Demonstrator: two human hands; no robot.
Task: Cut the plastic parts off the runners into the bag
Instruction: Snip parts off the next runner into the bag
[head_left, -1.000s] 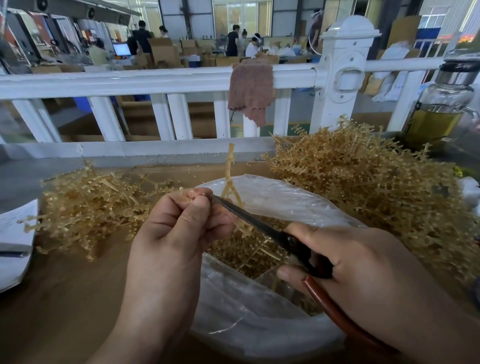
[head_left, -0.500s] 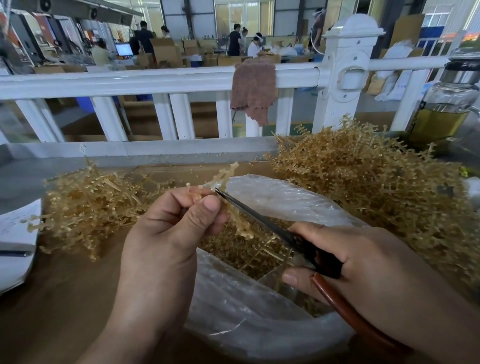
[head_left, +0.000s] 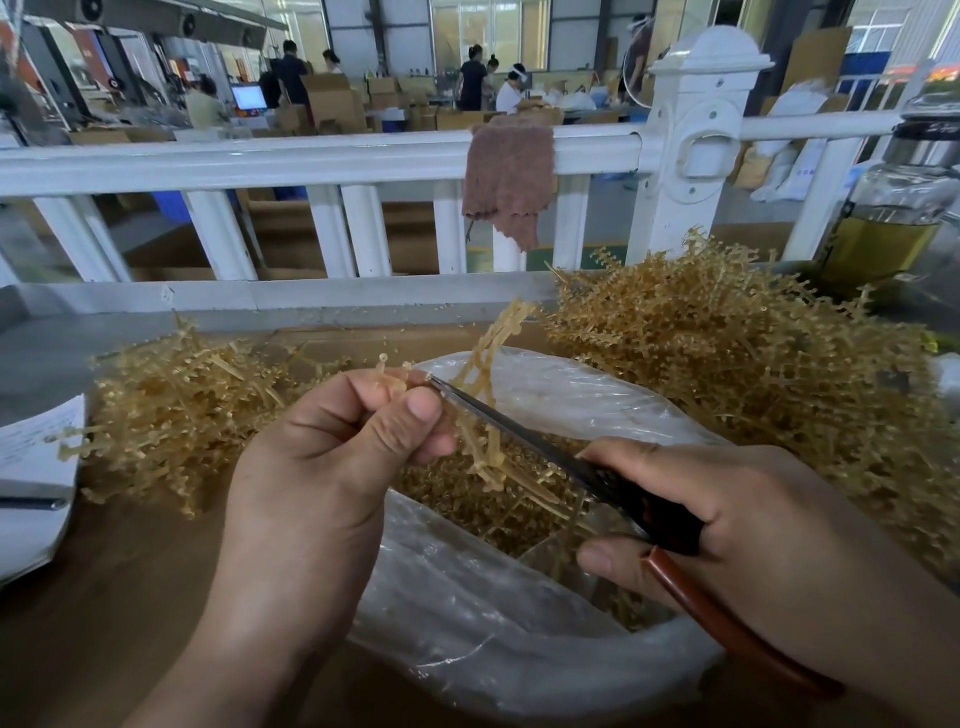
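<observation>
My left hand (head_left: 332, 457) pinches a tan plastic runner (head_left: 493, 358) between thumb and fingers, over the mouth of a clear plastic bag (head_left: 493, 613). The runner's far end sticks up and to the right; its lower branches hang into the bag. My right hand (head_left: 753, 525) grips scissors (head_left: 524, 436) with red-brown handles. Their blade tips touch the runner right at my left fingertips. Several small cut tan parts (head_left: 467, 493) lie inside the bag.
A big heap of tan runners (head_left: 753, 364) lies right of the bag, a smaller heap (head_left: 171, 410) left of it. White papers (head_left: 31, 478) sit at the left edge. Behind are a white fence (head_left: 311, 161) with a brown rag (head_left: 511, 176), and a glass jar (head_left: 893, 218) at right.
The runner has swung in my left hand from upright to leaning right. The scissors stay at my fingertips, and my right hand has barely moved.
</observation>
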